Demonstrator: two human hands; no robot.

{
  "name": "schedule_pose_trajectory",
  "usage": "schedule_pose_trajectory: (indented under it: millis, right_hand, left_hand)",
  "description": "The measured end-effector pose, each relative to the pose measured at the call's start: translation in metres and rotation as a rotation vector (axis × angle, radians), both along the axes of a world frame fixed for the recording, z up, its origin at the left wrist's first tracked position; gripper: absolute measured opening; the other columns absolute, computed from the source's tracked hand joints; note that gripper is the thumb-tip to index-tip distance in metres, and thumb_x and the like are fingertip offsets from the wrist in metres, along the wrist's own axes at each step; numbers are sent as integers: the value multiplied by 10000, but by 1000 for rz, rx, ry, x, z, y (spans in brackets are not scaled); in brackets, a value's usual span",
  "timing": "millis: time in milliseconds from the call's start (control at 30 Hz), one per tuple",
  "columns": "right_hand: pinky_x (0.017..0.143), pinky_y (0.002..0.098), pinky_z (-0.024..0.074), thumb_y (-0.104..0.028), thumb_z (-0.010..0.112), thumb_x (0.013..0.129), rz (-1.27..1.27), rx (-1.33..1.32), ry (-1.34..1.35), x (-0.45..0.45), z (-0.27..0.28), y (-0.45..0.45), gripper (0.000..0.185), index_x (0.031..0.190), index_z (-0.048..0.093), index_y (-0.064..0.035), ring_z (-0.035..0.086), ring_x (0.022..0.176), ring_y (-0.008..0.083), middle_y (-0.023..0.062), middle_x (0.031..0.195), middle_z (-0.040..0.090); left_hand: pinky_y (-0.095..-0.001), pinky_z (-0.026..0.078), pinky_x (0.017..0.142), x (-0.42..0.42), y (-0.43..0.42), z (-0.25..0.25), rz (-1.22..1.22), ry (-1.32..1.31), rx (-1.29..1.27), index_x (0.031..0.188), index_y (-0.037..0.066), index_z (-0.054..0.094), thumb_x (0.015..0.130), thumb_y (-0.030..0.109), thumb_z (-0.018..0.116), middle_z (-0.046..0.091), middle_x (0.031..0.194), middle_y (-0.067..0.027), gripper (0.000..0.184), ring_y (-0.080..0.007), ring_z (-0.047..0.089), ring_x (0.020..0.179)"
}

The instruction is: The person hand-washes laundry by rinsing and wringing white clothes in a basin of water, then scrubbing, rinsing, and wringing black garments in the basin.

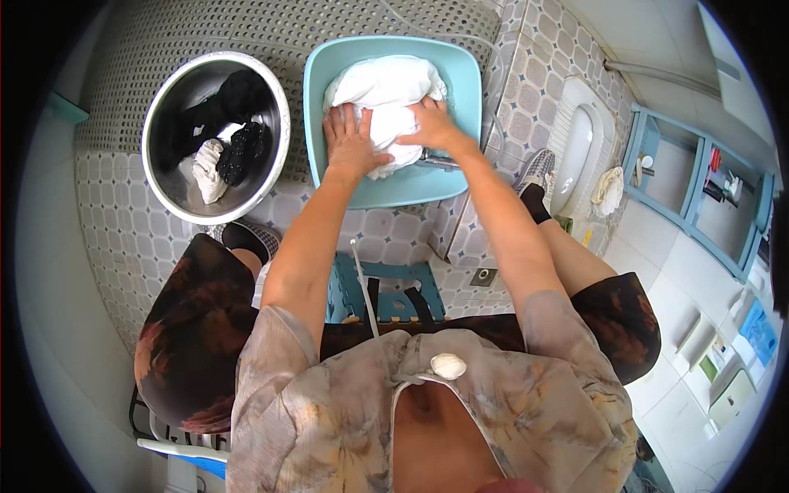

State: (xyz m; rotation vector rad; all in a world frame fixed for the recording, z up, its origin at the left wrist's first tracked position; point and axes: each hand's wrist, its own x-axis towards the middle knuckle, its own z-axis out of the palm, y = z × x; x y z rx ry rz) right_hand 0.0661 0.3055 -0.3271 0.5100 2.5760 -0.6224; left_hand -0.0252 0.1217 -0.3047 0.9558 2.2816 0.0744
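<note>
White cloth lies bunched up in a light teal basin. My left hand rests on the cloth's left side, its fingers spread. On the right side of the same cloth lies my right hand, fingers apart and pointing up and left. Both palms press on the fabric, and the cloth shows between them. A metal faucet reaches into the basin just below my right hand. Whether there is water under the cloth cannot be made out.
A steel bowl with dark and white clothes stands left of the basin. A folding stool is between my legs. A squat toilet and blue shelves are on the right. A thin hose runs behind the basin.
</note>
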Motion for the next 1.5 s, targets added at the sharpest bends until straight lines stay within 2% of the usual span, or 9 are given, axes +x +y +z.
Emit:
schedule_pose_trajectory:
  millis: [100,200,367,533,667,900,1133,1167,1500]
  right_hand:
    - [984,374,416,-401,755,703,-34,-388,24,7,18,33,809,1394,429,-136,501,1165,355,205,1374,449]
    - [958,338,443,-377,744,735,-635,-341,149,13,20,36,832,1412,380,-60,572,1109,326,221,1320,504]
    - [945,367,453,-344,772,702,-513,108,308,-13,-28,-28,832,1360,403,6,559,1108,344,240,1290,505]
    - [923,390,468,-264,786,628,-504,-654,318,-21,21,-56,663,1190,546,-5,564,1079,349,204,1202,552]
    - [829,383,504,-185,725,604,-120,-274,537,-15,116,-107,445,1034,631,-125,567,974,301,127,1003,560]
    - [698,362,509,-327,710,687,16,-42,698,-21,168,-165,252,779,654,-99,524,921,248,79,963,547]
    - [615,443,513,-319,569,835,-259,-61,622,-53,117,-110,255,764,654,-89,628,660,359,150,710,636]
    - [626,451,509,-324,548,843,-340,-99,641,-57,114,-98,280,763,647,-75,624,667,380,170,719,639]
    - [755,435,479,-167,535,868,-388,93,1136,-45,111,-9,166,822,616,-30,573,818,352,152,862,619]
  left_hand:
    - [-531,98,1141,13,-10,-12,108,28,189,1478,119,223,685,510,749,125,1524,-242,1030,-438,72,1412]
    - [-523,171,1125,31,-15,-13,423,3,448,1465,80,227,722,428,735,192,1493,-242,965,-438,147,1390]
    - [-459,239,1113,47,0,13,1050,-209,593,1462,30,190,789,359,690,250,1482,-204,901,-406,254,1359]
    - [-452,368,1050,-3,-11,7,1382,-1097,961,1433,73,301,883,578,501,414,1413,-125,774,-328,428,1277]
    - [-459,438,995,-28,-26,-3,1277,-1877,1026,1272,80,518,906,635,411,604,1179,-148,673,-316,589,1079]
    - [-349,518,839,17,-50,-3,1016,-1378,1191,1176,115,533,952,238,519,603,1079,-83,257,-195,598,943]
    - [-353,514,876,8,-8,-21,903,-2053,1432,1268,117,481,972,239,482,571,1189,-82,320,-187,581,1007]
    - [-367,507,912,6,-3,-4,904,-1463,1286,1301,111,466,982,249,464,568,1215,-81,347,-203,579,1041]
    - [-334,506,814,-41,9,78,1098,-1208,1172,1137,-4,589,780,90,653,650,1041,-98,375,-218,640,933]
